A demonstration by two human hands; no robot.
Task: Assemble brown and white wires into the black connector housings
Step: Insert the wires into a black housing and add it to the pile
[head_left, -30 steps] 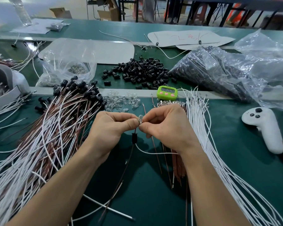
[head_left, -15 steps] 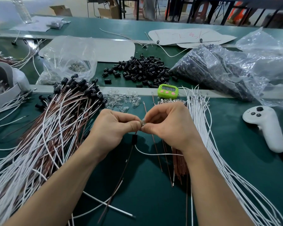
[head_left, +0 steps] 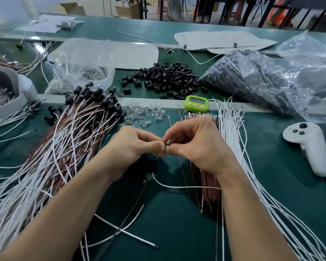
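A green surface point(head_left: 177, 223) is full of wires and small parts. To the left of the hands lies a big pile of joined wires point(head_left: 45, 157), brown and white, with black caps on their far ends. The left hand point(head_left: 134, 147) has its fingers curled and pinches a small shiny piece point(head_left: 168, 143) with thumb and finger. The right hand point(head_left: 198, 146) pinches the same piece from the other side, so the fingertips of both hands meet.

Just below the hands hangs one black connector housing point(head_left: 153, 164). A white wire point(head_left: 177, 186) and a brown wire point(head_left: 132, 210) run out of it toward the person. Under the right hand lies a bunch of brown wires point(head_left: 209, 185), and loose white wires point(head_left: 233, 132) lie to its right. Past the hands are clear little bulbs point(head_left: 145, 113), a heap of black housings point(head_left: 166, 78) and a green timer point(head_left: 196, 103). Far to the right lies a white controller point(head_left: 309, 146).
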